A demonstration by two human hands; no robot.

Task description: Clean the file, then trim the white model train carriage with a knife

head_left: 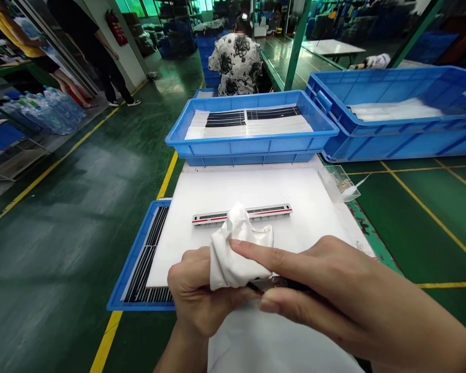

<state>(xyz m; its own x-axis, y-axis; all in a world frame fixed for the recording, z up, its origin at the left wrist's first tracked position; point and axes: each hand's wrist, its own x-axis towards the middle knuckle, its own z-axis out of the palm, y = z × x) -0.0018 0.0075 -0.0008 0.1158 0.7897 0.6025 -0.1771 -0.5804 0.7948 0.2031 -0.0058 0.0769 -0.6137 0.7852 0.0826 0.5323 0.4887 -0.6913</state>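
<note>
Beyond a striped strip [241,214] on the white board [295,191], the left hand [196,295] grips a crumpled white cloth [236,248] while the right hand [334,295] pinches what seems a dark strip [270,283].

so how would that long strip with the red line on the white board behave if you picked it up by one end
The strip lies dead straight and flat on the white board, so it probably stays stiff rather than drooping. It looks long, thin and slim, so likely light. Its glossy face may be slippery, and its flat shape makes rolling unlikely.

Factory floor: blue parts crates [252,142], yellow floor lines [42,173].
</note>
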